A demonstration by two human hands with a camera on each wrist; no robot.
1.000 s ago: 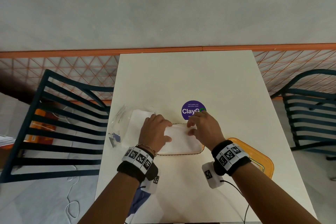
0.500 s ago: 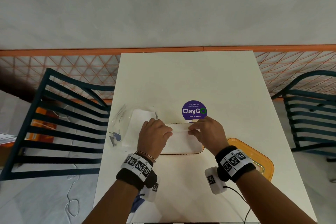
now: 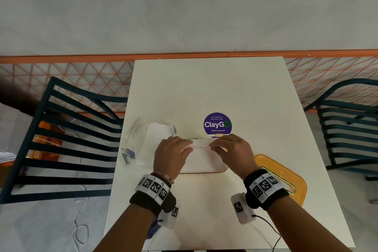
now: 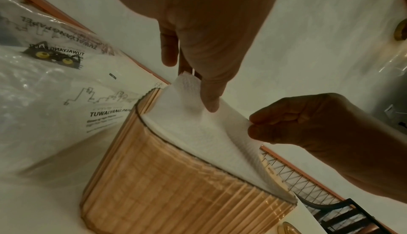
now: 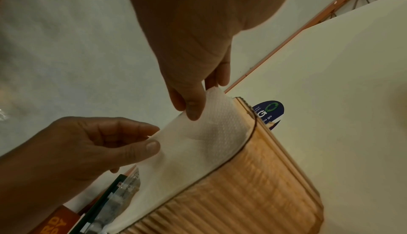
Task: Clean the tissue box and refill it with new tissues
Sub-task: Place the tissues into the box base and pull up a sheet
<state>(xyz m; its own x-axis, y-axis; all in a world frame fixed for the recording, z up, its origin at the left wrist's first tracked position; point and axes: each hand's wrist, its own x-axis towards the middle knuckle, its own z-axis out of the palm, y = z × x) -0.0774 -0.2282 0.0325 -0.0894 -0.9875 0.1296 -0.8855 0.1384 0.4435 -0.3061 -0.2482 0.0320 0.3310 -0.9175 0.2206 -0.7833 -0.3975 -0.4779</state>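
Note:
A ribbed amber tissue box (image 3: 204, 172) stands open-topped at the table's middle, filled to the rim with white tissues (image 3: 202, 157). My left hand (image 3: 189, 146) pinches the top sheet (image 4: 211, 129) near its left end, thumb (image 4: 211, 98) in front and fingers behind. My right hand (image 3: 212, 145) pinches the same sheet (image 5: 211, 126) toward the right end. The sheet's far edge is raised off the stack as a ridge between both hands. In the wrist views the box wall (image 4: 187, 194) (image 5: 253, 194) shows below the tissues.
The box's orange lid (image 3: 286, 172) lies flat to the right, partly under my right wrist. An opened clear tissue pack (image 3: 143, 143) lies left of the box. A purple round sticker (image 3: 217, 124) is just behind it. Dark slatted chairs (image 3: 61, 139) (image 3: 347, 125) flank the white table (image 3: 204, 88).
Both hands went from resting on the stack to pinching the top tissue, and its far edge has risen into a ridge between them. The box has stayed in place.

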